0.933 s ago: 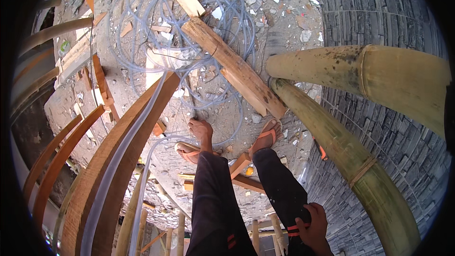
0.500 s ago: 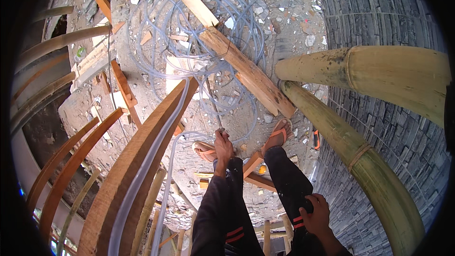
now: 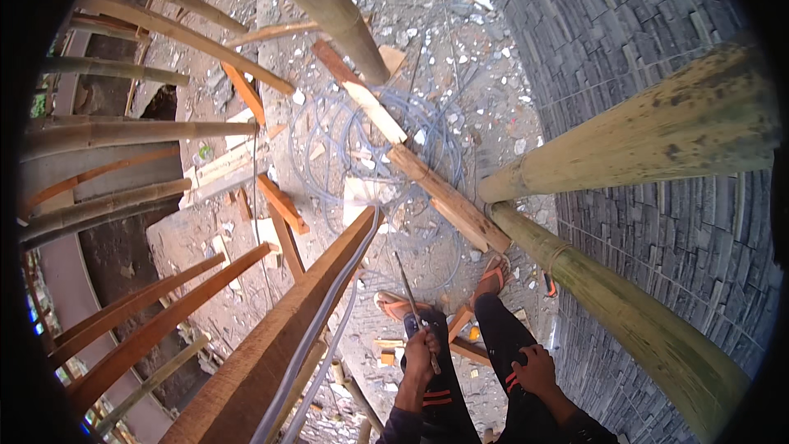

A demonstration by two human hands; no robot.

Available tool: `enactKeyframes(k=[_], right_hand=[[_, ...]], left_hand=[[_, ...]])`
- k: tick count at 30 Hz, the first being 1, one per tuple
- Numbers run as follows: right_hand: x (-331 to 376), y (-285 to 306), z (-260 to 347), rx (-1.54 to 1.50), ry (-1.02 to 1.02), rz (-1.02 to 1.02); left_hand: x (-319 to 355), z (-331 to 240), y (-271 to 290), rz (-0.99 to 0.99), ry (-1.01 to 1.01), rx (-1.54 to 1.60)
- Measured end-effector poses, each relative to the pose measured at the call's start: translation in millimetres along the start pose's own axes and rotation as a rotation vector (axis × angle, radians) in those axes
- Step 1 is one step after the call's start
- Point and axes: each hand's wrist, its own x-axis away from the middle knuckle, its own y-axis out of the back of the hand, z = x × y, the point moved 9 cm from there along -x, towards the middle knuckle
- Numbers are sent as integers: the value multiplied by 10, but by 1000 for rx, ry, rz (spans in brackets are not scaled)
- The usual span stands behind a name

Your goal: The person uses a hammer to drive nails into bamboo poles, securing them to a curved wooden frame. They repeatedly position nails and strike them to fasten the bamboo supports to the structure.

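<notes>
My left hand (image 3: 417, 353) is closed around a thin grey rod (image 3: 404, 281), which points forward and slightly left over the ground. That hand is above my left leg. My right hand (image 3: 537, 370) rests on my right leg, fingers draped over the dark trousers with nothing seen in them. Left of my legs rises a long squared wooden beam (image 3: 271, 325), with a clear hose (image 3: 316, 330) running along it. More of this hose lies in a loose coil (image 3: 308, 168) on the ground ahead.
Thick bamboo poles (image 3: 625, 300) slant up on the right before a grey stone wall (image 3: 612, 234). Rough timber (image 3: 448, 193) lies across the hose coil. Bamboo and wooden bars (image 3: 140, 131) line the left. Rubble covers the ground; an orange-and-black tool (image 3: 550, 284) lies by my right foot.
The view has shifted, showing more ground and a bamboo pole ahead. My left hand has drawn back toward my leg, and more of the rod shows. My right hand stays on my leg.
</notes>
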Motion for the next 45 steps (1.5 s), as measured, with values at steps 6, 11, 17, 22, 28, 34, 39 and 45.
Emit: enactKeyframes(k=[6, 11, 17, 22, 28, 34, 39, 45], right_hand=[[38, -25, 138, 5, -20, 47], [-168, 13, 559, -524, 173, -134], [-235, 93, 936, -895, 147, -102], [120, 515, 1484, -1081, 61, -200], [827, 1258, 2248, -1413, 184, -208], [1308, 2356, 2597, -1383, 541, -325], [1418, 3491, 2692, -1300, 806, -587], [1288, 4048, 2760, -1509, 787, -703]], left_hand=[[434, 155, -254, -71, -11, -335], [851, -172, -1154, 129, -285, -578], [1516, -377, -1698, 224, -511, -733], [1987, -462, -1849, 249, -658, -810], [2536, -536, -1969, 242, -841, -873], [3056, -506, -2058, 252, -1029, -932], [3556, -637, -2245, 255, -1334, -988], [3810, -1142, -2733, 285, -1422, -836]])
